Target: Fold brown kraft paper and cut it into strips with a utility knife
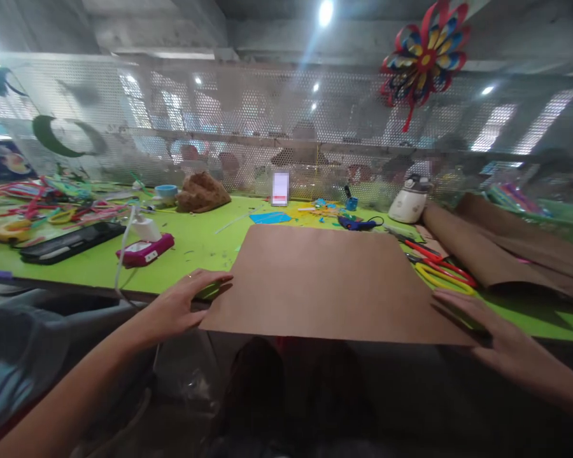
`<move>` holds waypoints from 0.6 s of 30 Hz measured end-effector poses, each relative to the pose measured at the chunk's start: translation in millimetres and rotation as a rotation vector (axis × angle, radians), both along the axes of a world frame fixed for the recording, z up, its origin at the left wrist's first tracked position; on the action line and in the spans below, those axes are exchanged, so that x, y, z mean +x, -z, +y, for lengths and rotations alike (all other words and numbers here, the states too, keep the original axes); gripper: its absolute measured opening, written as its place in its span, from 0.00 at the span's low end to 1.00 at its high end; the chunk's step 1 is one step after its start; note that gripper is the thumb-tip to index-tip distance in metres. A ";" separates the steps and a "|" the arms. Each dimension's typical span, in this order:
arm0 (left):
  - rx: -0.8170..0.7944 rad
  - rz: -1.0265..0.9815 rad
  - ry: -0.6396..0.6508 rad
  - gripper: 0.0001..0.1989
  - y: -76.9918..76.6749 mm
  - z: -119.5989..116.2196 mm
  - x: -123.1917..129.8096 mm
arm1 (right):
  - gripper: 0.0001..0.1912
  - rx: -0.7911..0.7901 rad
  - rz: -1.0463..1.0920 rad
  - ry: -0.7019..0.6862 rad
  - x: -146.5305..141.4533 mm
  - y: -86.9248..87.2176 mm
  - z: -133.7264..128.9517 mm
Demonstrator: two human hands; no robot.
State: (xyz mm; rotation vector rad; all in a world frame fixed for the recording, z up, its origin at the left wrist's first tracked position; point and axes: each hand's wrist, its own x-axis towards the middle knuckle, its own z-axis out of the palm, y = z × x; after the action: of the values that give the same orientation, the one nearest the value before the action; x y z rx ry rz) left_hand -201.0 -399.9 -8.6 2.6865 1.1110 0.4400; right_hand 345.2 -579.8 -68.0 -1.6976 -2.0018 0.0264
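"Where is the brown sheet?"

"Lower center of the frame, flat on the green table point(198, 232), its near edge reaching past the tabletop. It is this brown sheet point(325, 286), with 1 hand at each side."

"And the fingers?"

"The left hand point(179, 308) touches the left edge, thumb and fingers parted. The right hand point(509, 337) is at the right edge — its fingers stretched out, thumb apart, not closed around anything."

"What lies nearby?"

"At right, the red scissors point(439, 262) and yellow scissors point(446, 280) sit just beside the sheet, with curled brown paper point(482, 251) beyond. A white bottle point(408, 200) stands behind."

"And left?"

"A pink power strip point(146, 249) with a white plug point(146, 229), near a black case point(71, 243)."
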 end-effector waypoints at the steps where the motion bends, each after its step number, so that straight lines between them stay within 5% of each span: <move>1: 0.019 0.014 0.000 0.26 0.6 1.2 -0.2 | 0.37 -0.010 -0.003 -0.004 -2.3 -2.2 -0.6; 8: 0.109 0.036 -0.031 0.23 8.1 9.8 -2.1 | 0.36 -0.061 -0.007 0.036 -13.3 -10.7 -3.1; 18: 0.043 -0.075 -0.129 0.29 43.8 48.1 -30.4 | 0.32 -0.083 0.070 0.048 -17.4 -21.3 -2.8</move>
State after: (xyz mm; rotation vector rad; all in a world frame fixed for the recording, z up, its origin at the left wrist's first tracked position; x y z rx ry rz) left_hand -231.4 -351.8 -52.4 2.6198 1.2721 0.5870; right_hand 327.7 -582.6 -46.8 -1.7705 -1.9330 0.1519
